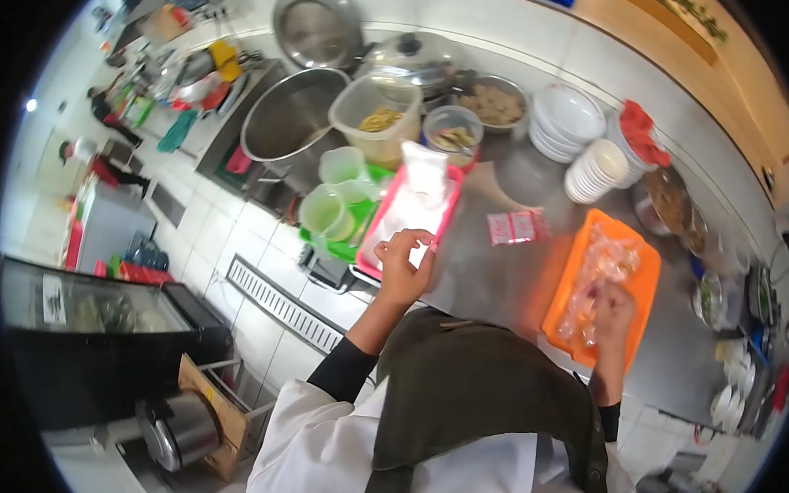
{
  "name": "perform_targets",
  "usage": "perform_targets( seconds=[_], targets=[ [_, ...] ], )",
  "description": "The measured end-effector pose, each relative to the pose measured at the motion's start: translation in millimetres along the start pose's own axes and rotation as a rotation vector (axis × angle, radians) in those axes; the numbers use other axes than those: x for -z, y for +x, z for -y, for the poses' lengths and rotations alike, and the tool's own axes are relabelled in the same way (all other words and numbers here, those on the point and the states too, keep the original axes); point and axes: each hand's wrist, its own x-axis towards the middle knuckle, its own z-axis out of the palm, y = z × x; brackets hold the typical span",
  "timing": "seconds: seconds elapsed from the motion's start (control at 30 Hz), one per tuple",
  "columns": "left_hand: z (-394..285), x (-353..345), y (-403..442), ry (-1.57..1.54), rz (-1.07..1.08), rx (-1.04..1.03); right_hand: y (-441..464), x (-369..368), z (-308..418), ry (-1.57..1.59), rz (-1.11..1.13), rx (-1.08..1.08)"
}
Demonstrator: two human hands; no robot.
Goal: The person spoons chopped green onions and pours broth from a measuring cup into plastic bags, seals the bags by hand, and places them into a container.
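Note:
My left hand (406, 265) is over the near end of a pink tray (456, 185), its thumb and fingers curved and apart with nothing visible between them. White plastic bags (426, 171) lie in that tray. My right hand (614, 307) is down at an orange tray (646, 285) that holds clear plastic bags (599, 257). Its fingers are bent together, blurred, and whatever they hold is hidden. Between the two trays lies a red and white packet (516, 227) on the steel table.
Green jugs (325, 212) stand left of the pink tray. Behind are a large pot (290, 115), a tub of yellow food (377, 121), stacked white bowls (567, 119) and cups (597, 170). Two people (105, 161) are far left. A rice cooker (177, 430) stands lower left.

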Motion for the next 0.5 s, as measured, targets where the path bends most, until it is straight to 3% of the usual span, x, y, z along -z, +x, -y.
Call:
perform_targets(
  seconds=[0.2, 0.27, 0.4, 0.5],
  targets=[
    [57, 48, -16, 0.101, -0.321, 0.127, -28, -109, 8, 0.202, 0.464, -0.186],
    [67, 60, -13, -0.061, -0.331, 0.156, -32, -121, 22, 0.257, 0.567, -0.226],
    [67, 59, -13, -0.085, -0.028, 0.263, -20, -131, 36, 0.14, 0.578, -0.143],
    [66, 46, -7, -0.117, 0.113, 0.182, 1, -145, 51, 0.017, 0.471, -0.026]
  ],
)
